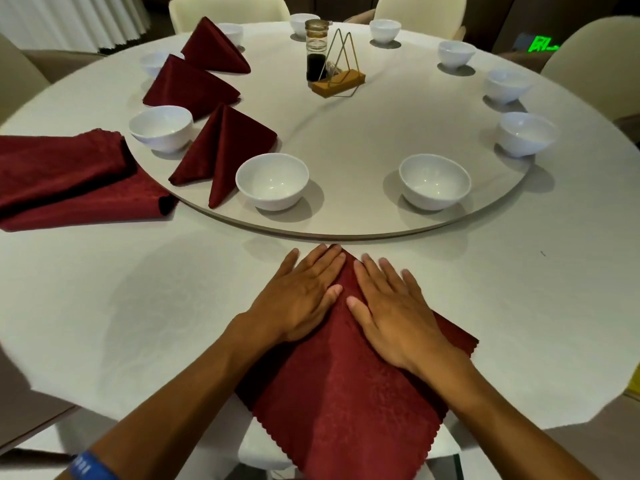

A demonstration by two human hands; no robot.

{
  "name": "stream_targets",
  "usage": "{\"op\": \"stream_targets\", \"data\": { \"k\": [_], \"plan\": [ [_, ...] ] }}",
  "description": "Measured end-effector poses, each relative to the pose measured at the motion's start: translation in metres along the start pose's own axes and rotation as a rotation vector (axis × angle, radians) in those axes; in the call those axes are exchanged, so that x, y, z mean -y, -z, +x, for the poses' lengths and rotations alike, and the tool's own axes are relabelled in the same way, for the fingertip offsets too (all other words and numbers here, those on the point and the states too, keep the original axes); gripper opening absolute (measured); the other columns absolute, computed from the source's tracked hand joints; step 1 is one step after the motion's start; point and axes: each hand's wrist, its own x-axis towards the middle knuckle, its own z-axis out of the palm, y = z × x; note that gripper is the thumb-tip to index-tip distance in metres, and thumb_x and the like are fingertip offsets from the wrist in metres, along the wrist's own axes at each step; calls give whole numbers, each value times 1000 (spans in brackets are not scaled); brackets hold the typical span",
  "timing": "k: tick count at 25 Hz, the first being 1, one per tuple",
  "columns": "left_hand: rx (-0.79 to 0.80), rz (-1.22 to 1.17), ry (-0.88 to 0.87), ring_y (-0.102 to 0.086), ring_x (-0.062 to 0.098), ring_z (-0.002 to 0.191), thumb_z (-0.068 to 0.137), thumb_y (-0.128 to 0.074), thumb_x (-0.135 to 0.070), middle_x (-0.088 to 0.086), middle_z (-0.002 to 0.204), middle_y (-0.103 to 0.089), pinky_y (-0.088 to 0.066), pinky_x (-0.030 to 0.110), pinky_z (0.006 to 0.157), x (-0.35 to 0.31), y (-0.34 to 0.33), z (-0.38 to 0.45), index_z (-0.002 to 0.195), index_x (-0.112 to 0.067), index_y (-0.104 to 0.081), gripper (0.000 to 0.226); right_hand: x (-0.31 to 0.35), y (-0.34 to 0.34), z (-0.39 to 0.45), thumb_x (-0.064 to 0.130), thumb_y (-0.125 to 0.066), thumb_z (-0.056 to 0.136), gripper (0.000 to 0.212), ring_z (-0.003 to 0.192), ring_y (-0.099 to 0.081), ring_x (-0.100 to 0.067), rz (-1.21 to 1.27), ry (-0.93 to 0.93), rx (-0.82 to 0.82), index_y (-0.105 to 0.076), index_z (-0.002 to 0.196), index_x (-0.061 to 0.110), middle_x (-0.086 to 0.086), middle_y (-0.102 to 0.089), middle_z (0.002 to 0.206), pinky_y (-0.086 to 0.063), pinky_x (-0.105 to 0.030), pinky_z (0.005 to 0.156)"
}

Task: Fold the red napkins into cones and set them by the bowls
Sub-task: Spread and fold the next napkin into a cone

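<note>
While both flat hands (346,303) press it, the patterned red napkin (343,403) tapers.

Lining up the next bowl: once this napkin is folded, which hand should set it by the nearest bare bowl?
Probably right: the right hand lies nearer the bare bowl.

**Little that we can read**

We find only two places that carry marks. At the far right, behind the pale chairs, a glowing green wall sign (543,44) shows bright strokes, but we cannot make out what they say. On the left forearm at the bottom edge, a blue fabric wristband (90,466) bears small white characters, too blurred for us to read. We see no legible label, brand or number anywhere else.
</note>
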Motion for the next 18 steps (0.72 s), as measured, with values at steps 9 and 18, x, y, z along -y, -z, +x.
{"op": "stream_targets", "data": {
  "k": [9, 18],
  "plan": [
    [7, 16, -2, 11, 4, 148, 100, -4, -51, -10, 164, 1, 11, 34, 119, 0, 0, 0, 157, -27, 0, 62, -33, 16, -44, 56, 3, 96, 63, 147, 18, -6, 20, -112, -151, 11, 154, 31, 12, 16, 160, 12, -28, 118],
    [62, -18, -27, 19, 1, 146, 95, 2, -63, -15, 162, 14, 9, 31, 121, 11, 14, -55, 155, -32, 5, 68, -7, -15, -8, 58, 3, 93, 68, 147, 18, -10, -34, -37, -20, 13, 154, 30, 9, 15, 162, 15, -31, 118]
  ]
}}
